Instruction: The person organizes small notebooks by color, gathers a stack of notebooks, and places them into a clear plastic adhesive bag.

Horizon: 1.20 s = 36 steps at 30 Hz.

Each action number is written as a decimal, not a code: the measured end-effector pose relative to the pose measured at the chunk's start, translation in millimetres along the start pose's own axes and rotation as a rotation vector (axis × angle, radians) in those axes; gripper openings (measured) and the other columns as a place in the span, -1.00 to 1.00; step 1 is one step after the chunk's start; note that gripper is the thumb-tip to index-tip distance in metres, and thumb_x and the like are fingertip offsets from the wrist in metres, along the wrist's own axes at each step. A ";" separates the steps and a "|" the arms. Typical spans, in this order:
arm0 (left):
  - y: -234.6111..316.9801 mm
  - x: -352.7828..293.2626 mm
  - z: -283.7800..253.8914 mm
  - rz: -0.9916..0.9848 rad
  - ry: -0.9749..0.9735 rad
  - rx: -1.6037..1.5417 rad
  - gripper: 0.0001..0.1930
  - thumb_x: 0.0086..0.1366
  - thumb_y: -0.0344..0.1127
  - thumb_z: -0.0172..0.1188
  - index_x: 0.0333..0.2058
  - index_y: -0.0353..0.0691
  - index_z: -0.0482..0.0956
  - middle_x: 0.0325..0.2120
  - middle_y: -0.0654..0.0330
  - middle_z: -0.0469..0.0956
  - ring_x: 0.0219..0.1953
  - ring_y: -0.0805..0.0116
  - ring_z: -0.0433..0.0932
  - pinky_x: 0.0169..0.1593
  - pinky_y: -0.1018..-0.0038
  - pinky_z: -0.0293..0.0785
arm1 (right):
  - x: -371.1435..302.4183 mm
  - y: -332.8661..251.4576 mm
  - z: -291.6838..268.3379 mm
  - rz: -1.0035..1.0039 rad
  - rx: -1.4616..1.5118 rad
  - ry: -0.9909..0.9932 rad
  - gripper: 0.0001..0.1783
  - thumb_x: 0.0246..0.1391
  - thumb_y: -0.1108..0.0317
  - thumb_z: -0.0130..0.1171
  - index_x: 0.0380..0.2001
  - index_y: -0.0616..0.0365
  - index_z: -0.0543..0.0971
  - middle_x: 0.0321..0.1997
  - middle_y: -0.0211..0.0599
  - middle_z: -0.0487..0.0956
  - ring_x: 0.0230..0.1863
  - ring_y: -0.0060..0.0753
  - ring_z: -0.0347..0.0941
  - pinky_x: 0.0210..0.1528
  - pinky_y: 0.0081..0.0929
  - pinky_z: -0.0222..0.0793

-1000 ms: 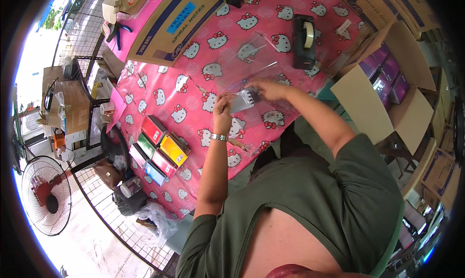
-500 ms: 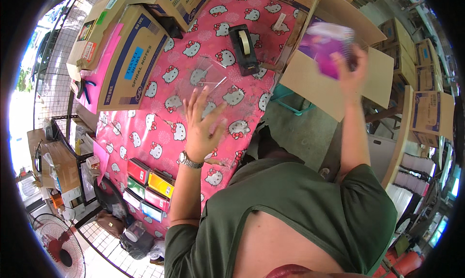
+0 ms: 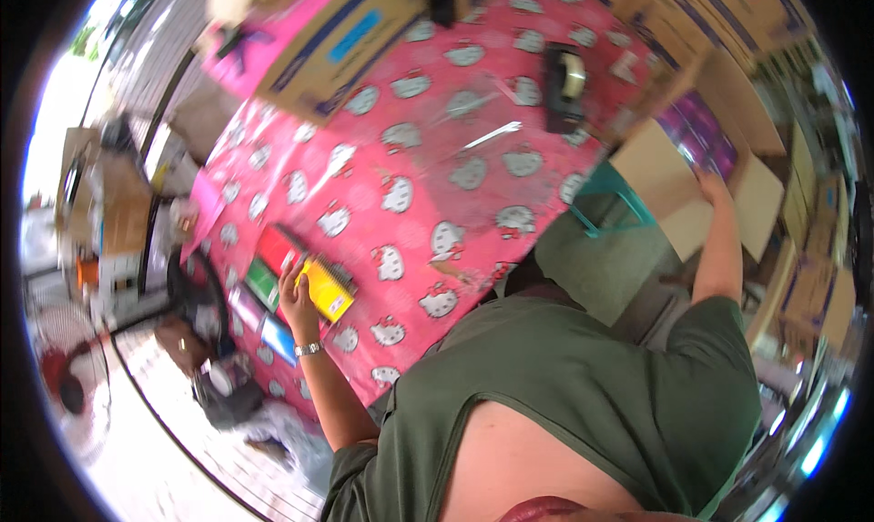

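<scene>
My right hand (image 3: 713, 187) reaches into an open carton (image 3: 663, 190) at the right. It grips the near edge of a purple pack (image 3: 694, 126) in shiny clear wrap; its fingertips are partly hidden and blurred. On the table at the left, my left hand (image 3: 297, 302), with a watch at the wrist, closes on the left edge of a yellow spiral notebook (image 3: 328, 291). Beside it lie a red notebook (image 3: 277, 248), a green notebook (image 3: 262, 286), a purple one (image 3: 244, 306) and a blue one (image 3: 278, 340). My hand hides part of the stacks.
A pink patterned cloth (image 3: 391, 240) covers the table. Clear plastic film (image 3: 482, 149) lies near the middle, with a black tape dispenser (image 3: 564, 90) beyond it. Cartons (image 3: 341, 53) stand along the far side. A teal stool (image 3: 614, 199) is below the open carton.
My right hand has lowered the purple pack into the open carton. My left hand has moved from the plastic film to the notebooks at the left. The view has turned.
</scene>
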<state>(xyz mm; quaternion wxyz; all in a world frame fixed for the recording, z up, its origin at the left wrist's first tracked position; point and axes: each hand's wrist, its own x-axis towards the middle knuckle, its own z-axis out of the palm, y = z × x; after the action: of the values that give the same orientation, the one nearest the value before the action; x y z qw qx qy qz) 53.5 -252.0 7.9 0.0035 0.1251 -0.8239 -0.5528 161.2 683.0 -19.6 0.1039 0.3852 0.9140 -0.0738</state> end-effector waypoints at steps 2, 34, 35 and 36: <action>-11.3 -17.6 -55.7 -0.006 0.212 0.108 -0.75 0.30 -0.38 0.07 -0.09 -0.33 0.56 0.09 0.05 0.39 0.12 0.31 0.37 0.14 0.44 0.28 | -23.9 -91.5 13.9 0.022 0.021 0.059 -0.49 0.16 0.00 -0.06 -0.08 0.20 0.55 0.00 0.09 0.51 0.07 0.06 0.40 0.03 -0.10 0.31; -229.5 66.3 -268.8 -0.548 0.479 0.321 -0.52 -0.13 -0.48 0.35 -0.13 -0.39 0.52 -0.31 0.04 0.61 -0.24 0.22 0.60 -0.15 0.40 0.49 | -598.7 -885.3 238.9 -0.724 0.250 -0.561 -0.59 -0.06 0.26 0.28 -0.16 0.25 0.48 -0.05 -0.05 0.49 0.00 -0.09 0.46 -0.01 -0.23 0.44; -220.3 72.0 -261.6 -0.552 0.460 0.345 -0.52 -0.13 -0.49 0.34 -0.12 -0.39 0.51 -0.31 0.05 0.61 -0.24 0.22 0.60 -0.15 0.40 0.49 | -597.4 -888.4 242.6 -0.650 0.254 -0.554 -0.58 -0.07 0.26 0.27 -0.15 0.26 0.47 -0.03 -0.03 0.48 0.02 -0.07 0.45 0.02 -0.21 0.42; -203.9 83.0 -248.5 -0.546 0.433 0.366 -0.52 -0.12 -0.50 0.33 -0.11 -0.38 0.51 -0.31 0.05 0.61 -0.24 0.22 0.59 -0.16 0.40 0.49 | -590.4 -893.9 246.0 -0.569 0.262 -0.537 -0.56 -0.07 0.27 0.27 -0.14 0.27 0.47 -0.01 -0.02 0.46 0.04 -0.04 0.44 0.05 -0.19 0.39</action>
<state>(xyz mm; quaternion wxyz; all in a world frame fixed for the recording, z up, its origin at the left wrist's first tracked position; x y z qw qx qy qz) 50.1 -568.4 -92.3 0.0078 0.4520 -0.8254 -0.3381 -46.8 -395.5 -62.9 0.2643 0.0940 0.9072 -0.3134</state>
